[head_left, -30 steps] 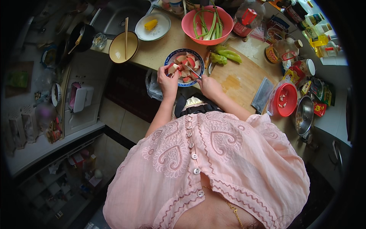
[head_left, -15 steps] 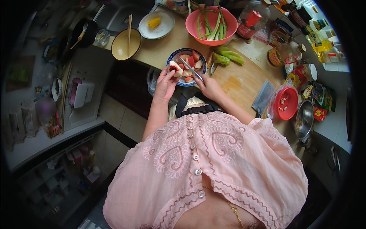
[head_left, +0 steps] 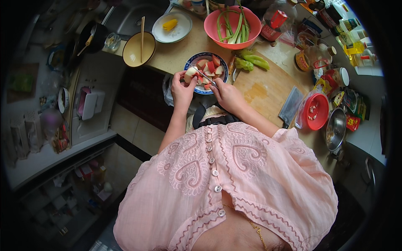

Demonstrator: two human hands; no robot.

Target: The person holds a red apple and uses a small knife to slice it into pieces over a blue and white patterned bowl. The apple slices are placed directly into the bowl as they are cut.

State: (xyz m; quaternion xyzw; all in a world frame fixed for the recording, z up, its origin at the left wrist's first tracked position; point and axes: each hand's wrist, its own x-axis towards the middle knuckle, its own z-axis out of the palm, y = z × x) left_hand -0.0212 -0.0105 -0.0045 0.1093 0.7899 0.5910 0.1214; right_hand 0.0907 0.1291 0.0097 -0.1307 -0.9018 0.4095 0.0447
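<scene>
The right hand (head_left: 229,97) has its grip wrapped around a knife (head_left: 202,74); the left hand (head_left: 183,89) pinches a pale fruit piece (head_left: 191,72) over the left side of a blue-rimmed bowl (head_left: 226,70) of cut fruit (head_left: 208,67). Farther, a pink bowl (head_left: 212,35) stands on the desk (head_left: 173,55).

knife (head_left: 203,75): shiny metal | blue-rimmed bowl (head_left: 204,53): glossy, smooth | chopping board (head_left: 268,96): matt wood | blouse (head_left: 228,167): embroidered cloth
</scene>
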